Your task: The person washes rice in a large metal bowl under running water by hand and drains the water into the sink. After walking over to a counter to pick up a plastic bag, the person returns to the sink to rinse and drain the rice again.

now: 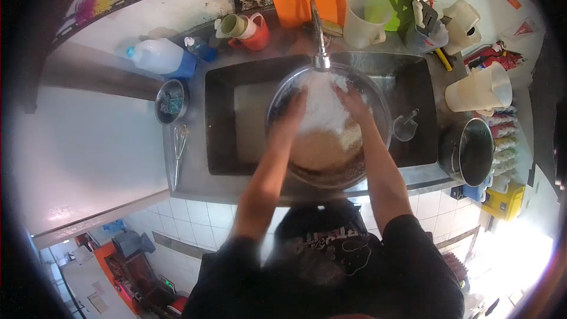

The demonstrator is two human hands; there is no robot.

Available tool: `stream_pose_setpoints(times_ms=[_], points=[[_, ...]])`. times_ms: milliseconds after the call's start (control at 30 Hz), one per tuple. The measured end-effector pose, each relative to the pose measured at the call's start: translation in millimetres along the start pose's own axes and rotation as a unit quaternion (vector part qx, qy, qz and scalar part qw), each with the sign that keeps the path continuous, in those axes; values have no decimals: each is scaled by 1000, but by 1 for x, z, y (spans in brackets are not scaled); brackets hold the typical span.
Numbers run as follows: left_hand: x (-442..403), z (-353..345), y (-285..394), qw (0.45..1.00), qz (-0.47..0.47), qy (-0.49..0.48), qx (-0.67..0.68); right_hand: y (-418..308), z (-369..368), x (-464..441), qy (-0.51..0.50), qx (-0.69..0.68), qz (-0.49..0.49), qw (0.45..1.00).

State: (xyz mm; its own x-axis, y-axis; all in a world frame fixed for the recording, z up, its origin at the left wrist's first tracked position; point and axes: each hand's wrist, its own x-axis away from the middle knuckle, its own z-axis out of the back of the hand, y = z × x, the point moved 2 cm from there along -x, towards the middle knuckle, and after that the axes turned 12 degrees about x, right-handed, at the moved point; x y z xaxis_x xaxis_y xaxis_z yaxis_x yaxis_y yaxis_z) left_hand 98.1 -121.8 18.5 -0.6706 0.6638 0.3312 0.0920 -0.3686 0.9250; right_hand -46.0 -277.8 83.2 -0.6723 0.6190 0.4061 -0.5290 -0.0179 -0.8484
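Note:
A large round metal bowl (385,97) rests over the double sink, below the faucet (321,41). In it lies a heap of white, foamy or powdery stuff (323,103), with a tan, cloudy area (322,150) nearer my body. My left hand (293,109) is inside the bowl at the heap's left side, blurred, its fingers hard to make out. On the heap's right side is my right hand (352,103), its fingers apart and touching the white stuff.
Left of the sink are a metal bowl (172,101), a whisk (180,147) and a blue-white jug (159,57). A clear cup (404,128) sits in the right basin. Further right stand a pot (475,152) and a pitcher (479,90). Behind are another pitcher (363,18) and a red cup (257,35).

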Motion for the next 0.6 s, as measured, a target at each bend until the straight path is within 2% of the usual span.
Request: stream_pose_setpoints(times_ms=[33, 67, 133, 167, 200, 233, 267, 300, 333, 367, 433, 467, 500, 533, 567, 600], points=[[9, -1, 6, 996, -13, -58, 69, 4, -1, 7, 0, 0, -4, 1000], [15, -1, 13, 996, -11, -59, 71, 7, 0, 10, -13, 9, 6, 1000], [46, -2, 51, 972, 80, -214, 61, 15, 2, 29, -31, 20, 9, 999], [51, -1, 50, 971, 79, -215, 63, 6, 9, 44, -53, 165, 151, 973], [56, 4, 52, 983, -71, -133, -102, -2, 12, 55, -74, 302, 285, 907], [63, 5, 55, 941, -215, -48, -259, -7, 15, 57, -76, 302, 277, 909], [61, 0, 56, 941, -213, -49, -258, -14, 19, 52, -29, 284, 216, 934], [55, -8, 63, 966, -193, 15, -173, -19, 22, 43, 20, 264, 155, 952], [46, -14, 67, 978, -171, 79, -85, -4, 11, 24, 117, 200, 142, 962], [28, -22, 62, 978, -170, 80, -85, 6, 0, 0, 116, 200, 142, 962], [1, -28, 38, 992, -43, 63, 97, 21, -24, -22, 12, 24, 61, 998], [-3, -24, 33, 992, -39, 63, 97, 24, -26, -20, 10, 25, 58, 998], [-4, -19, 42, 982, 6, -59, 179, 14, -23, -14, -44, 18, 41, 998], [-3, -14, 50, 948, 48, -181, 256, 0, -17, -10, -95, 13, 25, 995], [2, -4, 51, 948, 44, -182, 258, -12, -9, 2, -93, 15, 28, 995], [20, 2, 48, 941, 24, -268, 208, -19, -4, 29, -112, 108, 52, 986]])
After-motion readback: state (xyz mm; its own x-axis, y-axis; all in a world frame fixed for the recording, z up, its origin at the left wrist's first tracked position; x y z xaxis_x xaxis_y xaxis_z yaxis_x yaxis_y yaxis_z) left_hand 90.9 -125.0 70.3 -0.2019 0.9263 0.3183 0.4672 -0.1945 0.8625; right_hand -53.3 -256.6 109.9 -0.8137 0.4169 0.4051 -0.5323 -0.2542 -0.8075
